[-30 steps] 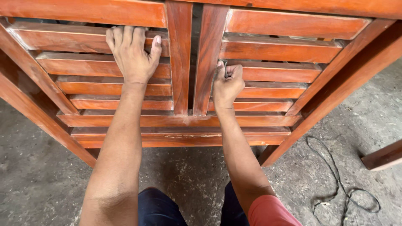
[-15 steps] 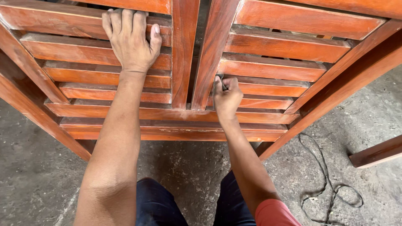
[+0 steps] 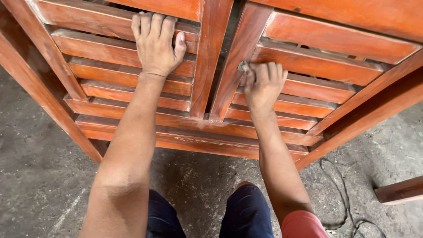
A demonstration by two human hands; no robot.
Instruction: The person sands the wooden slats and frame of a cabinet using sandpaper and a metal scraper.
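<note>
Sanding the louvred wooden frame (image 3: 308, 66) beside its right centre post (image 3: 240, 61).

Head view: the left hand (image 3: 156, 42) lies flat, fingers spread, on a slat left of that post; the right hand (image 3: 263, 81) is clamped on a small grey abrasive piece (image 3: 243, 66) against the post. Judging by the dust below, rubbing is under way; next calls for steady pressure.
</note>
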